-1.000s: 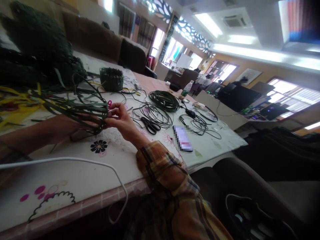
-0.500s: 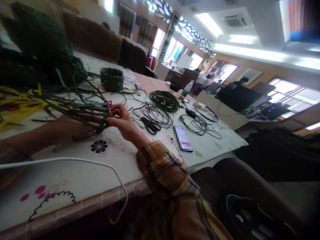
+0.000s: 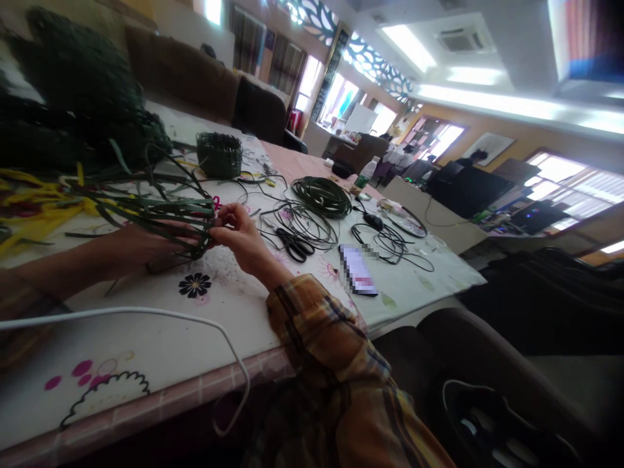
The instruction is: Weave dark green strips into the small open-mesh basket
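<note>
Pinching at the near end of the green strips [image 3: 156,211], the right hand [image 3: 238,237] has thumb and forefinger pressed together on one strand where the bundle comes to a point. I read the left hand [image 3: 139,244] as cupped under the same bundle with fingers curled up around the lower strands; most of it is hidden by the strips, so I cannot tell how firmly it grips. Both hands hold the work just above the tablecloth [image 3: 234,312], near the table's front edge.

Outward from there: loose ends of the strips fan up and to the left, toward a pile of yellow strips [image 3: 29,208] and a dark green heap [image 3: 73,110] behind. A small woven basket [image 3: 219,155] stands further back. To the right lie scissors [image 3: 295,244] among loops of dark cord [image 3: 305,221], a tighter coil [image 3: 322,195] beyond, and a phone [image 3: 358,270]. A white cable [image 3: 146,313] arcs across the near cloth and drops over the edge.

Risk, as I judge it: the pinch covers one strand only, and the free ends look springy. If the thumb slips, the crossing could spring open. The splayed ends could also snag the cord loops nearby.
</note>
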`<state>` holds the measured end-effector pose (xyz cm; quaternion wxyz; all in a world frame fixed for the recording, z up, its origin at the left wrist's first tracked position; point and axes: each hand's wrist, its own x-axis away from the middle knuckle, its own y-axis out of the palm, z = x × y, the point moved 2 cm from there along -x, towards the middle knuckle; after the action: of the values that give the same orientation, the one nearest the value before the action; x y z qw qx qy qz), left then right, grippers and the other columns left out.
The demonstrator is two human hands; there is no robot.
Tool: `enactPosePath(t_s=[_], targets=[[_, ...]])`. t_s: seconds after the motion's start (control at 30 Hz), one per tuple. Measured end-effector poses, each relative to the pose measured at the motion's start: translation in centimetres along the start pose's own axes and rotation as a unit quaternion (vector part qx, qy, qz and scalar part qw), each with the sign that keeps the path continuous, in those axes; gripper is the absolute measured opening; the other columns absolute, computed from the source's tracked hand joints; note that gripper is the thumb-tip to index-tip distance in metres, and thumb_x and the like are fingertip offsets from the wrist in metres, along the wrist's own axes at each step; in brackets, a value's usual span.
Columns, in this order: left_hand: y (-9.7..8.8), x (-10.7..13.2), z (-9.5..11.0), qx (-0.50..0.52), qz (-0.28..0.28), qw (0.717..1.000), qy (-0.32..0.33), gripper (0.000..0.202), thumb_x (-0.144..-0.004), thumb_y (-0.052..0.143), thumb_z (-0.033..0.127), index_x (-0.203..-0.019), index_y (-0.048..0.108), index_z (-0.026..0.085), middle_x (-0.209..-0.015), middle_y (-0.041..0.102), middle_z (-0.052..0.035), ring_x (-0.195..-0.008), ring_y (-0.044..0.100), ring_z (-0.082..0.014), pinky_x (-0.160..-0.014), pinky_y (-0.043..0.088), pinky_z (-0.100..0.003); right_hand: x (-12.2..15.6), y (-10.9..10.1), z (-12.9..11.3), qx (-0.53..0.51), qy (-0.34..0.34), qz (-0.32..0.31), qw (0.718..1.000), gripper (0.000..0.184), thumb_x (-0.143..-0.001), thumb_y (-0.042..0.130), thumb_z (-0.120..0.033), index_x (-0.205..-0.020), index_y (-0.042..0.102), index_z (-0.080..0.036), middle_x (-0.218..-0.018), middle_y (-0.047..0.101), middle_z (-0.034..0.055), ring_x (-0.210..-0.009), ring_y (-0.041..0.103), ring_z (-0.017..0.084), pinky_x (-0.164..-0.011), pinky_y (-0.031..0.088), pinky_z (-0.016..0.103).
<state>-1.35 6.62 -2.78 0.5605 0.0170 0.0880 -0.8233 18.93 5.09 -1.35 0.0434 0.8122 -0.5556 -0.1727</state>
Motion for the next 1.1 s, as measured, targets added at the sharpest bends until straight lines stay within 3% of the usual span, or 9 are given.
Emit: enactPosePath(t_s=[0.1, 0.27, 0.43, 0.6, 0.73, 1.1], targets=[[0.0, 0.0, -0.4, 0.011, -0.015, 1.0, -0.021, 0.047, -0.064, 0.088, 0.037, -0.106, 0.079, 0.02, -0.122, 0.075, -0.0104, -0.107, 0.073, -0.03, -0.092, 0.062, -0.038, 0.1, 0.1, -0.3, 0.003, 0.002, 0.001, 1.0, 0.034, -0.071, 0.07, -0.014, -0.092, 0.045, -0.023, -0.08, 0.052, -0.0083, -0.065, 0.056, 0.008, -0.061, 0.058, 0.024], [-0.7, -0.1, -1.6, 0.064, -0.003, 0.997, -0.054, 0.047, -0.057, 0.092, 0.038, -0.099, 0.08, 0.021, -0.11, 0.079, -0.0095, -0.098, 0.075, -0.0304, -0.086, 0.065, -0.039, 0.1, 0.3, -0.6, 0.023, 0.015, 0.002, 1.0, 0.031, -0.071, 0.07, -0.014, -0.087, 0.044, -0.022, -0.079, 0.053, -0.0076, -0.066, 0.056, 0.008, -0.06, 0.057, 0.022], [-0.6, -0.1, -1.2, -0.002, 0.003, 1.0, -0.022, 0.046, -0.052, 0.093, 0.037, -0.094, 0.081, 0.024, -0.103, 0.08, -0.0066, -0.094, 0.075, -0.0303, -0.091, 0.063, -0.044, 0.1, 0.2, -0.2, 0.014, -0.011, 0.006, 1.0, 0.034, -0.071, 0.072, -0.015, -0.085, 0.042, -0.023, -0.078, 0.051, -0.0082, -0.064, 0.056, 0.008, -0.06, 0.057, 0.023], [0.2, 0.3, 0.6, -0.078, -0.022, 0.997, -0.014, 0.048, -0.054, 0.089, 0.044, -0.097, 0.08, 0.024, -0.108, 0.079, -0.0071, -0.108, 0.071, -0.0349, -0.107, 0.052, -0.052, 0.2, 0.2, -0.2, 0.024, -0.004, 0.016, 1.0, 0.034, -0.07, 0.072, -0.015, -0.084, 0.042, -0.023, -0.077, 0.05, -0.0083, -0.062, 0.053, 0.008, -0.058, 0.056, 0.023], [0.4, 0.5, 1.6, -0.133, -0.022, 0.99, 0.042, 0.045, -0.056, 0.088, 0.05, -0.094, 0.081, 0.027, -0.108, 0.079, -0.0051, -0.117, 0.066, -0.0357, -0.116, 0.043, -0.052, 0.4, 0.4, -0.4, 0.027, 0.012, 0.03, 0.999, 0.034, -0.068, 0.072, -0.015, -0.083, 0.042, -0.023, -0.074, 0.049, -0.0089, -0.062, 0.053, 0.008, -0.059, 0.056, 0.022], [-0.8, -0.1, 0.2, -0.176, -0.033, 0.981, 0.074, 0.045, -0.064, 0.085, 0.05, -0.101, 0.081, 0.025, -0.124, 0.074, -0.0075, -0.125, 0.062, -0.0362, -0.119, 0.038, -0.051, 0.4, 0.6, -0.3, 0.009, -0.007, 0.009, 1.0, 0.033, -0.072, 0.073, -0.017, -0.081, 0.042, -0.023, -0.07, 0.051, -0.0092, -0.059, 0.057, 0.009, -0.057, 0.054, 0.023]])
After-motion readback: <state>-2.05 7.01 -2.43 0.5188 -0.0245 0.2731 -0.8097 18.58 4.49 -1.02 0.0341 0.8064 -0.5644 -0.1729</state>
